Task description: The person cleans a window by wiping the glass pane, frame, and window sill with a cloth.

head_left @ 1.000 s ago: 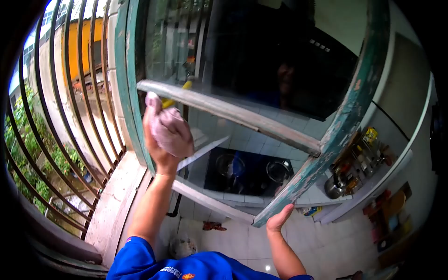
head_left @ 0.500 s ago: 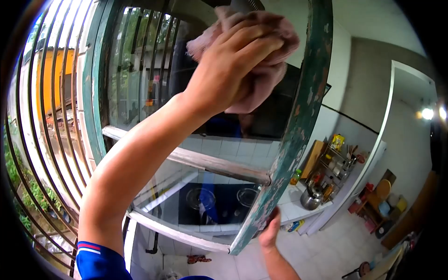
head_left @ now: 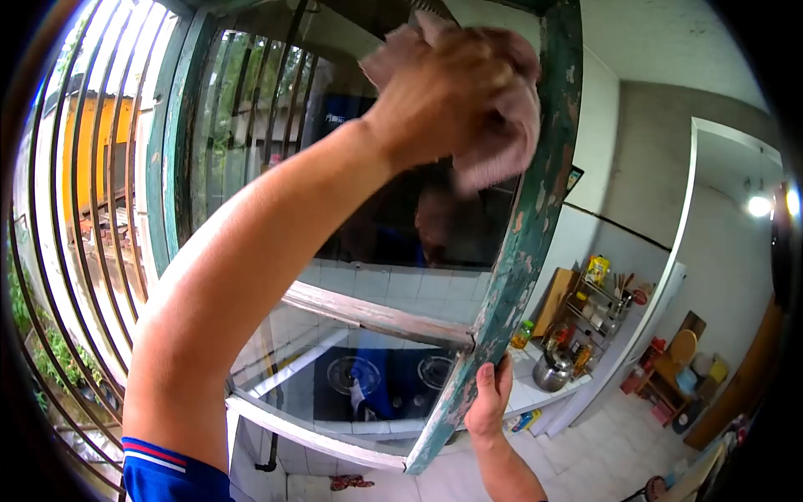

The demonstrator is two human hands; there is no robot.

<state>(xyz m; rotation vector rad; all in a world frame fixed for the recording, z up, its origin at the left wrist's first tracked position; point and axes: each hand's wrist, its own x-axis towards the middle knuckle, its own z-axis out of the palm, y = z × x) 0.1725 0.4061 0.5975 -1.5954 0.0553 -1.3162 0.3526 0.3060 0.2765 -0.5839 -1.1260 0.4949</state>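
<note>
My left hand (head_left: 447, 96), blurred by motion, presses a crumpled pink cloth (head_left: 510, 138) against the upper pane of an open window. Its fingers are bent over the cloth, close to the frame's right side. Peeling green paint covers the window frame (head_left: 535, 209), and a whitish bar (head_left: 376, 314) crosses between the upper and lower panes. Lower down, my right hand (head_left: 490, 397) holds the frame's outer edge, with the thumb on the near side and the other fingers partly hidden behind it.
Metal bars (head_left: 79, 209) stand outside at the left. Through the lower pane a black stove (head_left: 393, 410) shows. A kettle (head_left: 552, 370) and a rack of bottles (head_left: 598, 305) are on the counter at the right. A doorway lies beyond.
Over the last second my left hand has carried the cloth from the bar's left end to the upper right pane. My right hand has closed round the frame's edge. The view has shifted.
</note>
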